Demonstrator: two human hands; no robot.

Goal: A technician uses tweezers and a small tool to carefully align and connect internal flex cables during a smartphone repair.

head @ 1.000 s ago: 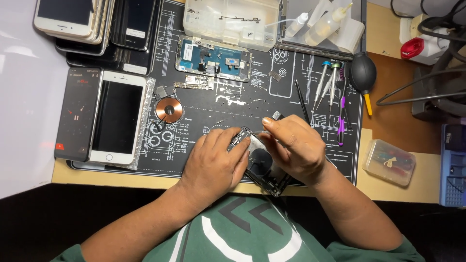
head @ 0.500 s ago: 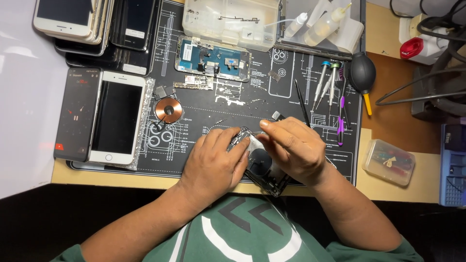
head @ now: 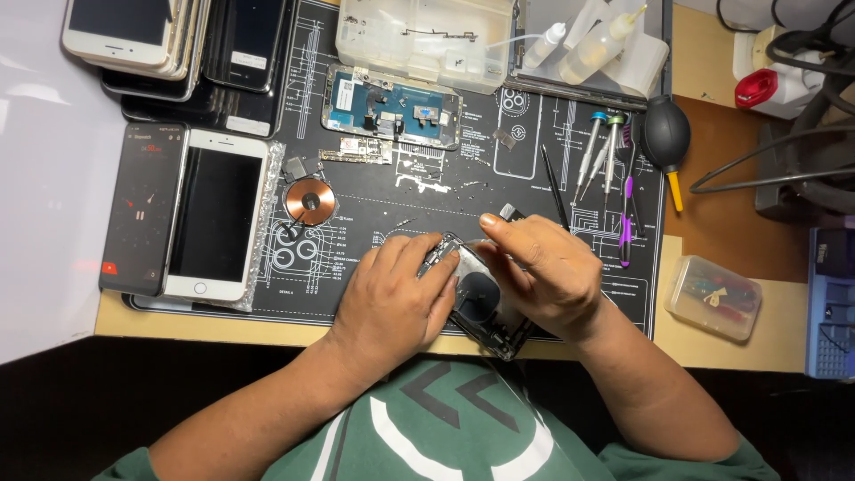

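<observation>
An opened phone housing [head: 481, 307] lies tilted on the near edge of the black repair mat [head: 445, 200], its far end up to the left and its near corner hanging a little past the mat toward the person. It is a dark shell with a round dark patch in the middle and a shiny metal strip at its far end; much of it is hidden under the hands.

The left hand [head: 392, 298] lies palm down across the housing's left side, fingers curled and fingertips pressed on the far metal end, clamping the shell in place. The right hand [head: 543, 267] rests over the right side, knuckles up, thumb and forefinger pinched together at the far right corner; whether they hold a small part or tool cannot be told.

To the far left on the mat sits a copper coil [head: 310, 199], and a white phone [head: 216, 214] lies face up left of it
</observation>
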